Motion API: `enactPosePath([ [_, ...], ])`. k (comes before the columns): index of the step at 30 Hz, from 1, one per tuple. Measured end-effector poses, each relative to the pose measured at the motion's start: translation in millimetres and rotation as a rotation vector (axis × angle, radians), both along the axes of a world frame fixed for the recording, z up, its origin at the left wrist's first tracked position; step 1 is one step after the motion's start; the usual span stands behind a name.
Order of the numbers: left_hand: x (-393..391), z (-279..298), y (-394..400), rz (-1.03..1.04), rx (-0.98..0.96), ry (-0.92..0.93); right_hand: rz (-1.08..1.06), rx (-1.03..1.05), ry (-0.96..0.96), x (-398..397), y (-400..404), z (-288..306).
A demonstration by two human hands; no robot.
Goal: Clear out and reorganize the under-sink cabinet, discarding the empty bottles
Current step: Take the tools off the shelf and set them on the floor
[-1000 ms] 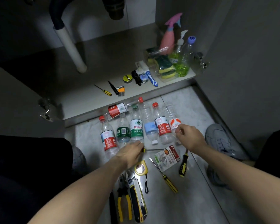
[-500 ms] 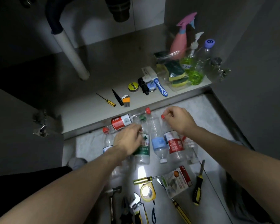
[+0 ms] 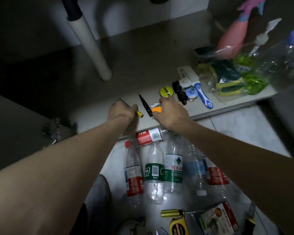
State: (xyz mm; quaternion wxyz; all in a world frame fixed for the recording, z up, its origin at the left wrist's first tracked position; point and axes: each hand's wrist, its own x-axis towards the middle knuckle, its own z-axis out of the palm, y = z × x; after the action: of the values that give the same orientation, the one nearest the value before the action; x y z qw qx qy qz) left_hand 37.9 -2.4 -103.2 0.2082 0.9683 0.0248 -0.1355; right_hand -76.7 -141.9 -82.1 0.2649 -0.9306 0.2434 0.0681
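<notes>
Both hands reach over the row of bottles to the front edge of the cabinet floor (image 3: 95, 114), where the small tools lie.

The left hand (image 3: 120, 111) is on the small screwdriver (image 3: 137, 112). Its fingers curl over the middle of the tool, so it looks like a grip. The thin metal tip pokes out on the far side of the hand, pointing away and to the left. The yellow and black handle pokes out on the near side, pointing right. So the screwdriver lies slanted, and the hand sits across it.

The right hand (image 3: 171, 111) is just beside it, on the orange hex key set (image 3: 156, 108). The fingers bend down on the orange holder and the keys stick out past them. I cannot tell if the hand really holds it or only touches it. A black pointed tool (image 3: 145, 105) lies between the two hands, slanted the same way as the screwdriver. The yellow round tin (image 3: 166, 91) sits just past the right hand's fingers.

The empty bottles (image 3: 154, 173) lie side by side on the tile floor, under both arms and nearer to the person. One more bottle with a red label (image 3: 149, 136) lies sideways against the cabinet edge.

I think the next move is to lift these tools toward the person, over the bottles.
</notes>
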Motion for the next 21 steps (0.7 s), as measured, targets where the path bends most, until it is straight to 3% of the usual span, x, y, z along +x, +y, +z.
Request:
enactPosePath([
  [3,4,-4,2,-0.035,0.045,0.04,0.034,-0.062,0.034,4,7,-8],
  [9,-11,1,7,-0.096,0.119,-0.019,-0.06,0.115,-0.041,-3,1,-7],
  [13,-36,11,12,-0.086,-0.085,-0.173,-0.175,0.405,-0.245,-38,-2,-7],
  [17,-82,15,9,-0.33,-0.276,-0.264,-0.258,0.476,-0.303,-115,-24,-28],
  [21,-150,18,-3,-0.603,-0.338,-0.146,-0.519,0.541,-0.216,-214,-61,-59],
])
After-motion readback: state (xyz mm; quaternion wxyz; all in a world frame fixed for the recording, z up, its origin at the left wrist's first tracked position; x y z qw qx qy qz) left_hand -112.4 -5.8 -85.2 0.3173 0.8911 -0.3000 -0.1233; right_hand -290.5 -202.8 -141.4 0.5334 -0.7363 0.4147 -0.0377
